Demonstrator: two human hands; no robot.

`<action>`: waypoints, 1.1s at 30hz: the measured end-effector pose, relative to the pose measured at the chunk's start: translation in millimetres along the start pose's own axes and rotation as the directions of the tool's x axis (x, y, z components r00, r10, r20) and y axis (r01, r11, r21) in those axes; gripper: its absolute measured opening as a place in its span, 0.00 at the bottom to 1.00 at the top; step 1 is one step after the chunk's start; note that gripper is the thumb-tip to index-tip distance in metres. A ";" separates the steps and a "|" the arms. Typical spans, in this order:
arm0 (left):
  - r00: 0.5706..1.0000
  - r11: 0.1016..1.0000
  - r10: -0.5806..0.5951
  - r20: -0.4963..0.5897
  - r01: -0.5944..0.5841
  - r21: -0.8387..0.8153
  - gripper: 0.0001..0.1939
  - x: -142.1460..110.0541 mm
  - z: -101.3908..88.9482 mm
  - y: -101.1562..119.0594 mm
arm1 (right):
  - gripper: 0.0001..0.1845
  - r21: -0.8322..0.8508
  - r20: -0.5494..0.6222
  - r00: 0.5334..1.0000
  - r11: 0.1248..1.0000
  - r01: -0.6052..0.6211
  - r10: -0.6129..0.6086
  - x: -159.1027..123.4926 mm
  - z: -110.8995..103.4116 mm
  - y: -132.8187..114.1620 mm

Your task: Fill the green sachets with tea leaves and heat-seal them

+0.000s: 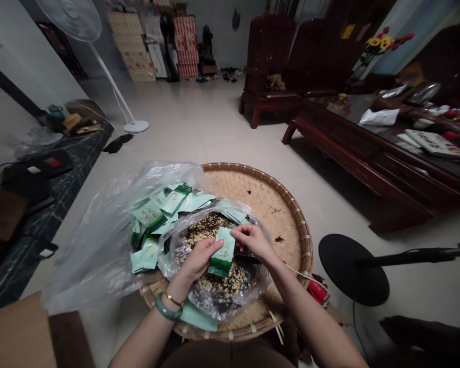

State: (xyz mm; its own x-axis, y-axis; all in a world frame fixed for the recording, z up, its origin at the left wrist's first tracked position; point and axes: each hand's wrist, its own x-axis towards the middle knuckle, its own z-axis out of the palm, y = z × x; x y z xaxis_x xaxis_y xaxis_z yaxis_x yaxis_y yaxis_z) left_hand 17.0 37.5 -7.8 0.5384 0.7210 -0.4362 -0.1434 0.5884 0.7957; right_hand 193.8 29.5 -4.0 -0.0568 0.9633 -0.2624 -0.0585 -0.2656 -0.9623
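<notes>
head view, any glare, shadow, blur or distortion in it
In the head view, the standing fan leans outward at upper left, probably wide-angle stretch; in the same head view, pale sheen on the large plastic bag, dark shadow under the wooden table, and print on the held green packet too soft to read.

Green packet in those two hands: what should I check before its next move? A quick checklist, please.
1. Green packet gripped by the left hand: ok, at its left edge.
2. Pinched by the right hand too: cannot tell; its fingers are at the packet's upper right edge.
3. Packet above the dried mix: ok.
4. Clear bag around the mix open: ok.
5. Packet's top end open: cannot tell.
6. Woven tray free of stray bits: not ok; dark bits lie on it.
</notes>
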 end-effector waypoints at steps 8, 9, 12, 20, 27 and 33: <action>0.999 0.996 -0.025 0.035 0.028 -0.082 0.26 -5.7 5.8 -7.2 | 0.22 -0.047 0.000 1.000 0.999 -0.006 0.006 0.6 0.2 6.5; 0.999 0.998 -0.030 0.030 0.031 -0.062 0.27 -6.3 7.0 -7.8 | 0.21 -0.062 0.010 1.000 0.998 -0.006 0.007 0.6 0.5 6.3; 0.999 0.999 -0.030 -0.014 0.029 -0.032 0.27 -6.1 8.4 -9.6 | 0.19 -0.189 -0.009 0.998 0.980 0.064 -0.067 -5.0 -4.8 6.2; 0.998 0.997 -0.015 -0.064 0.010 -0.076 0.26 -4.1 0.0 -7.0 | 0.30 -0.920 0.134 0.952 0.322 0.223 -0.276 -50.2 -39.8 33.8; 0.997 0.999 0.002 -0.081 -0.006 -0.047 0.27 -9.3 -2.7 -2.5 | 0.25 -0.927 0.084 0.967 0.337 0.164 -0.239 -45.0 -37.6 44.6; 0.998 0.999 0.025 -0.049 -0.024 0.034 0.26 -10.5 -11.9 -4.2 | 0.22 -0.690 0.078 0.958 0.678 0.252 -0.277 -48.6 -68.4 16.6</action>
State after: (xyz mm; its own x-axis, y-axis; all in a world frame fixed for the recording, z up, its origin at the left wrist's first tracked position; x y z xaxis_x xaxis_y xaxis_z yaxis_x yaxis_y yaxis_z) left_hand 2.1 31.8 -11.6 0.4928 0.7529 -0.4363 -0.1279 0.5586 0.8195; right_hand 263.8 -19.0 -12.1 -0.1157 0.9931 0.0209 0.6341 0.0901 -0.7680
